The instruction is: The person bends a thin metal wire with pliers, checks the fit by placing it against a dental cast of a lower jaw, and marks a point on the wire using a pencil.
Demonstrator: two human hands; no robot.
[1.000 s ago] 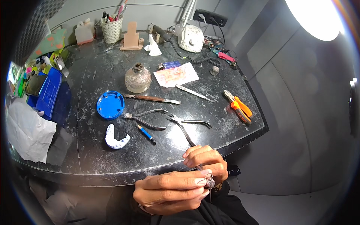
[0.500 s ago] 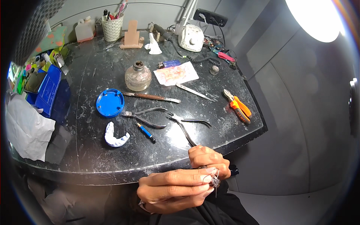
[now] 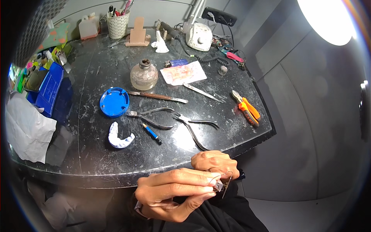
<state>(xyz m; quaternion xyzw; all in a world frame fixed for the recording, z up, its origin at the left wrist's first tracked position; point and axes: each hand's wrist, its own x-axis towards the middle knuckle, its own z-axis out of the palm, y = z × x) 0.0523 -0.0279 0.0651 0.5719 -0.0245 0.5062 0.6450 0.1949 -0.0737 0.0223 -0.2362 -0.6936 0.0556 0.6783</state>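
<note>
Below the table's front edge, my left hand (image 3: 176, 191) pinches a small greyish piece (image 3: 218, 185) between its fingertips. A thin bent wire (image 3: 227, 185) shows at that piece, its end standing out beside my right hand. My right hand (image 3: 214, 164) is closed just behind; what its fingers hold is hidden. Closest on the table is a pair of slim metal pliers (image 3: 192, 133), handles spread. A second pair of metal pliers (image 3: 154, 116) lies to its left, near a short blue pencil (image 3: 152, 134) and a pale horseshoe-shaped dental model (image 3: 117, 137).
Orange-handled cutters (image 3: 247, 110) lie at the right. Farther back are a blue round dish (image 3: 114, 102), a wooden-handled knife (image 3: 158, 96), a glass burner bottle (image 3: 144, 76), a stained paper (image 3: 184, 73) and a metal blade (image 3: 201, 92). A blue box (image 3: 51, 89) stands left; a lamp (image 3: 328, 19) shines upper right.
My left hand has shifted slightly left with its thumb lower, opening a gap below the fingers. The wire has tilted beside my right hand. The table things appear slightly shifted with the view.
</note>
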